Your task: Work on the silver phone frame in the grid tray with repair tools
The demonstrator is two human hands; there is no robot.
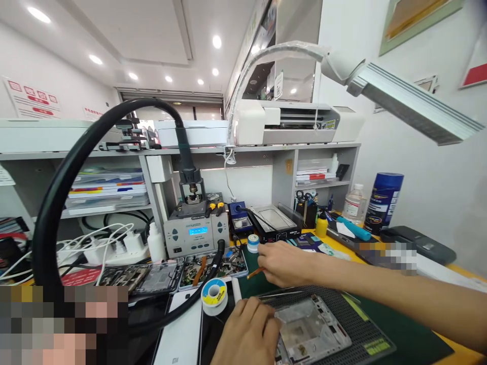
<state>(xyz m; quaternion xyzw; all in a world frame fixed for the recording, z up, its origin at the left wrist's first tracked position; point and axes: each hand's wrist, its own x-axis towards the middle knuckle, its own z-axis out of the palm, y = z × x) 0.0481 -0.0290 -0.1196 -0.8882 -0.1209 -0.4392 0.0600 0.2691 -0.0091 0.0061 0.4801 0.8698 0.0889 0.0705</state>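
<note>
My left hand (249, 332) rests with curled fingers on the left edge of an opened silver phone frame (314, 329), which lies on a dark perforated mat (361, 329). My right hand (285, 263) reaches in from the right above the green work mat (403, 334) and pinches a thin orange-brown stick tool (254, 273), pointing left. A small white and blue jar (253, 243) stands just beyond its fingers. A solder spool (214, 296) sits to the left of both hands.
A grey rework station (196, 233) with a thick black hose (76, 172) stands behind trays of small parts (213, 266). A black heating plate (274, 223), bottles (355, 203), a blue can (383, 200) and a lamp arm (411, 101) lie right. Shelves line the back.
</note>
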